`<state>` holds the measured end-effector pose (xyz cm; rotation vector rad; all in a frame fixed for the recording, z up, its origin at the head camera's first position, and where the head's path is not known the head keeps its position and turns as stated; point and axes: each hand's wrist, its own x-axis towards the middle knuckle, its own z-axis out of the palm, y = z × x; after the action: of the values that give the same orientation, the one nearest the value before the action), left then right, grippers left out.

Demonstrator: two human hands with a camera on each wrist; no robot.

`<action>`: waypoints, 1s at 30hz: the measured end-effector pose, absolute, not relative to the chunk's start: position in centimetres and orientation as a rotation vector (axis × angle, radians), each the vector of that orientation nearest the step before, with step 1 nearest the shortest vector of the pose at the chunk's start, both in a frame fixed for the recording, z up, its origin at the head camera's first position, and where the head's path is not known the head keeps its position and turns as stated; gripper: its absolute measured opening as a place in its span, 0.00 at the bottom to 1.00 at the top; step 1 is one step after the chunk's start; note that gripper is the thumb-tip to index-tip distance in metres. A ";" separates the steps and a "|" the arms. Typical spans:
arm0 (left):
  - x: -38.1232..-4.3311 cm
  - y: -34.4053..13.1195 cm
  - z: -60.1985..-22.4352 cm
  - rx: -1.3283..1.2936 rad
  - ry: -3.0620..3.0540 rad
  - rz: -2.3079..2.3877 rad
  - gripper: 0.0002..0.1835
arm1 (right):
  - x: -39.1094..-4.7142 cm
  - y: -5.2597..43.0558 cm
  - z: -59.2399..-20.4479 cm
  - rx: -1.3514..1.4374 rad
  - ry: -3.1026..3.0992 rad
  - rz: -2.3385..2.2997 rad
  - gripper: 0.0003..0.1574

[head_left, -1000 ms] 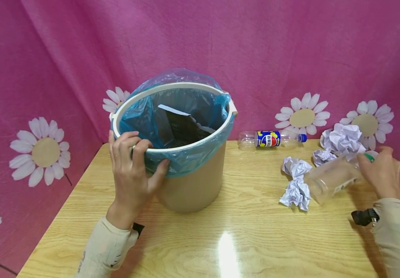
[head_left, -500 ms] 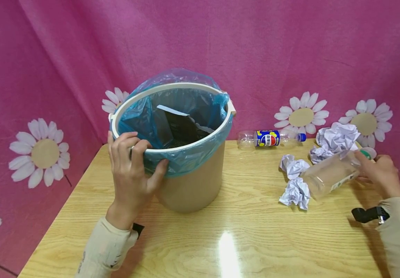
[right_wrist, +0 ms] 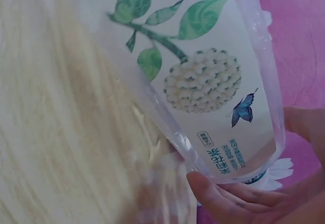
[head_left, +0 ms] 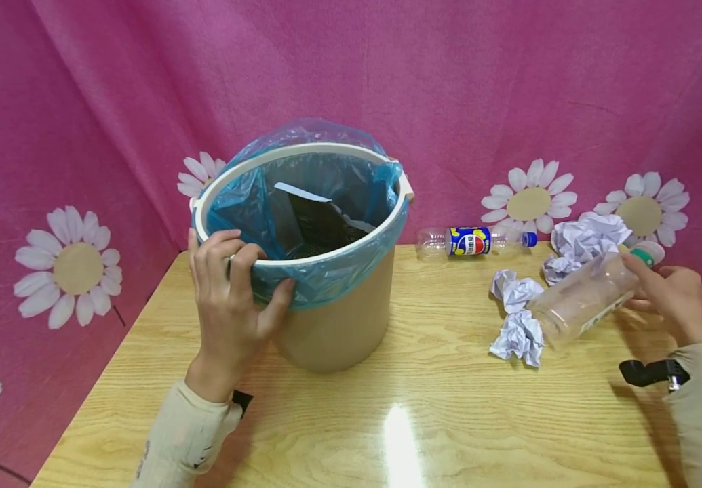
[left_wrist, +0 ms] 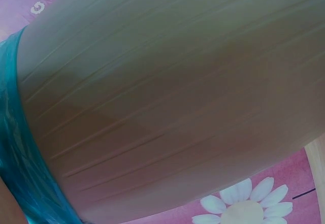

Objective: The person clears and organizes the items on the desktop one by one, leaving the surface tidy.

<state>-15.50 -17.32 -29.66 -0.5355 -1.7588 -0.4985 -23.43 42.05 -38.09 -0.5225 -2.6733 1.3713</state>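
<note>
My left hand (head_left: 228,305) grips the near-left rim of a beige trash can (head_left: 338,339) in the head view, fingers over the edge and thumb outside. A blue bag (head_left: 326,281) lines the can and folds over its white rim. My right hand (head_left: 677,301) holds a large clear plastic bottle (head_left: 589,298) near its green-capped neck, at the table's right side. The bottle lies slanted, base toward the can. In the right wrist view, fingers (right_wrist: 218,198) curl about the bottle's shoulder beside a printed label (right_wrist: 203,82). The left wrist view shows the can's ribbed wall (left_wrist: 167,97).
Crumpled paper balls (head_left: 518,335) lie by the bottle's base, with more crumpled paper (head_left: 589,237) behind it. A smaller clear bottle (head_left: 469,242) with a blue label lies at the table's back edge. Dark, white-edged waste (head_left: 314,220) sits inside the can. A pink curtain (head_left: 448,88) hangs behind.
My right hand has shifted from above the bottle's neck to its right side, with the thumb along it. The bottle's capped end has risen slightly. My left hand stays on the rim.
</note>
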 end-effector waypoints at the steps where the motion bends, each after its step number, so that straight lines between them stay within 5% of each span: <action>1: -15.5 -17.3 -29.7 -0.534 -1.760 -0.499 0.26 | -23.4 42.0 -38.0 -0.519 -2.644 1.419 0.62; 8: -15.5 -17.3 -29.7 -0.530 -1.766 -0.500 0.26 | -23.4 41.1 -37.0 -0.520 -2.430 1.569 0.48; 12: -15.5 -17.3 -29.7 -0.527 -1.769 -0.503 0.26 | -23.2 40.6 -36.2 -0.532 -2.335 1.580 0.10; 13: -15.5 -17.3 -29.7 -0.527 -1.770 -0.504 0.26 | -23.1 40.5 -36.0 -0.528 -2.313 1.591 0.08; 15: -15.5 -17.3 -29.7 -0.526 -1.771 -0.504 0.26 | -23.0 40.3 -35.6 -0.525 -2.284 1.590 0.14; 21: -15.4 -17.3 -29.7 -0.526 -1.777 -0.506 0.26 | -22.9 40.0 -34.9 -0.495 -2.266 1.472 0.12; 27: -15.4 -17.3 -29.7 -0.525 -1.774 -0.507 0.26 | -22.9 40.0 -34.4 -0.510 -2.335 1.298 0.50; 30: -15.4 -17.2 -29.7 -0.525 -1.773 -0.508 0.26 | -22.7 39.9 -34.3 -0.497 -2.330 1.292 0.52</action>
<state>-15.39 -17.23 -29.69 -0.5249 -1.7731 -0.5082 -22.73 39.92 -34.25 -0.4972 -2.3300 1.2923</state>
